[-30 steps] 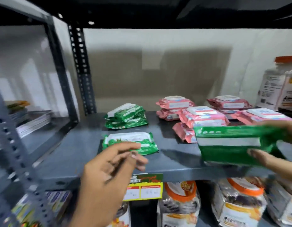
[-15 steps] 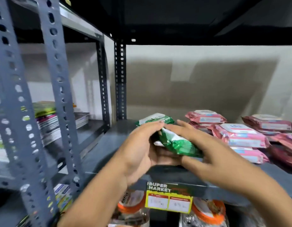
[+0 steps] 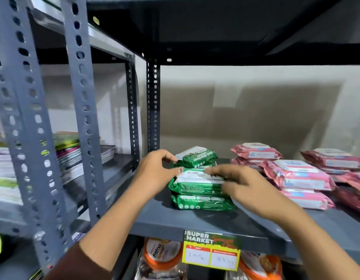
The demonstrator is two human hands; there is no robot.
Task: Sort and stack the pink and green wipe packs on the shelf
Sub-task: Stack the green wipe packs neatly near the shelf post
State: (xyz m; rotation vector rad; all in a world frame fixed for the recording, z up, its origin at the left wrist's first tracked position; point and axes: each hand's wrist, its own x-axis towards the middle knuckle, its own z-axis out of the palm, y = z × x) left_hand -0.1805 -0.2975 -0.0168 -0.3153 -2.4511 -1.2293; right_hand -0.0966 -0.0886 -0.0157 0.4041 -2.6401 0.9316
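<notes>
Two green wipe packs lie stacked near the front left of the grey shelf [image 3: 195, 223]: the top green pack [image 3: 195, 184] rests label-down on the bottom green pack [image 3: 201, 202]. My left hand [image 3: 155, 172] holds the top pack's left end, thumb on its top. My right hand [image 3: 239, 184] covers its right end, fingers spread over it. Behind them sits another green stack [image 3: 197, 157]. Pink wipe packs [image 3: 296, 174] lie in low piles to the right, with a rear pink pile [image 3: 256, 153] and more at the far right [image 3: 334, 160].
Perforated grey uprights [image 3: 84, 110] stand at the left, with stacked booklets [image 3: 70, 154] on the neighbouring shelf. A yellow price tag [image 3: 211, 252] hangs on the shelf's front edge. Orange-lidded jars [image 3: 161, 253] stand on the shelf below.
The green pack has gone from tilted between my hands to lying flat on top of the other green pack. Both hands now rest on its ends.
</notes>
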